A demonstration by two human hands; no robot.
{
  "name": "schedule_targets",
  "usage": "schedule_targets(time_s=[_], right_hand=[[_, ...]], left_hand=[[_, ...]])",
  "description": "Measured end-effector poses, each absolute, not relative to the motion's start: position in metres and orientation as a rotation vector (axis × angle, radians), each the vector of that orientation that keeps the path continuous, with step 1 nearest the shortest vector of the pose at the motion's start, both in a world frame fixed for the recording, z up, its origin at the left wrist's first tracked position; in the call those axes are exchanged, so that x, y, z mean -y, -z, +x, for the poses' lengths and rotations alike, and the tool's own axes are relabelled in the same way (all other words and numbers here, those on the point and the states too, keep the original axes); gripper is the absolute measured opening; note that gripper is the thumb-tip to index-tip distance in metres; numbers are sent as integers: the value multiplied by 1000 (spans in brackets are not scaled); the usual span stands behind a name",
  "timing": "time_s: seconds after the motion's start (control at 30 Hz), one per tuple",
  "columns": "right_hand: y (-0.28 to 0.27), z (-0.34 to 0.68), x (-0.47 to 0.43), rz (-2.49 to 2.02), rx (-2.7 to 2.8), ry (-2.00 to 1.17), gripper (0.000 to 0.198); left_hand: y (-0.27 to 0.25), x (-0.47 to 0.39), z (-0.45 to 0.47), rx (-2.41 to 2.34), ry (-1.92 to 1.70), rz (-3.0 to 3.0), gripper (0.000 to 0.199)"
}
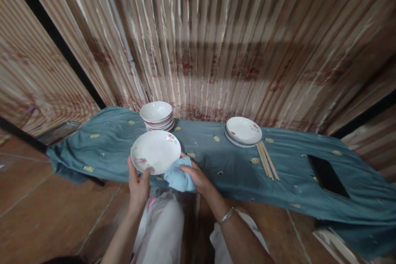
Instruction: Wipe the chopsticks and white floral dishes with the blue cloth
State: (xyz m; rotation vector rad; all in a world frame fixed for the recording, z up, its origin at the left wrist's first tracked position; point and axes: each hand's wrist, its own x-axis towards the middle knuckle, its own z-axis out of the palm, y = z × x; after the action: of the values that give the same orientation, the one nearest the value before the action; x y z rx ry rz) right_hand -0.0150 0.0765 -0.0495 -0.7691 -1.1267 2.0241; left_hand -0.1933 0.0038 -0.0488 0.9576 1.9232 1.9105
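A white plate (156, 150) with small red flowers is held up over the front edge of the table. My left hand (138, 183) grips its lower left rim, thumb on top and fingers along the side. In my right hand (196, 175) is a light blue cloth (180, 176), bunched against the plate's lower right edge. Just behind the plate stands a stack of white bowls (156, 112) with red bands. Further right lies a pile of flowered plates (243, 130).
Several wooden chopsticks (267, 161) lie beside the plate pile. A black phone (328, 176) rests at the right on the teal tablecloth (210, 165). A pleated curtain (198, 49) hangs behind, with dark metal poles (64, 45) at the sides.
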Motion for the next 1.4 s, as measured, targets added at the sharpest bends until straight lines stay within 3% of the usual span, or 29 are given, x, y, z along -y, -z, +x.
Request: schedule_targets(time_s=[0.4,0.67,0.87,1.07,1.27,1.4], right_hand=[[59,69,-98,-1012,1075,-1752,45],[66,118,-120,-1421,1269,-668,46],[62,100,-105,-1329,1865,-293,49],[59,90,-93,-1298,2097,-298,60],[62,96,-92,-1140,2133,-575,31],[59,90,-89,-1064,2155,-753,28]], left_hand=[[28,-45,-109,-1402,-1769,604,96],[39,-73,-73,-1239,-1520,535,92],[51,-67,-76,-1195,-1474,510,90],[46,-69,-84,-1169,-1378,535,82],[50,-72,-89,-1108,-1348,540,66],[53,-73,-88,-1144,-1348,549,67]])
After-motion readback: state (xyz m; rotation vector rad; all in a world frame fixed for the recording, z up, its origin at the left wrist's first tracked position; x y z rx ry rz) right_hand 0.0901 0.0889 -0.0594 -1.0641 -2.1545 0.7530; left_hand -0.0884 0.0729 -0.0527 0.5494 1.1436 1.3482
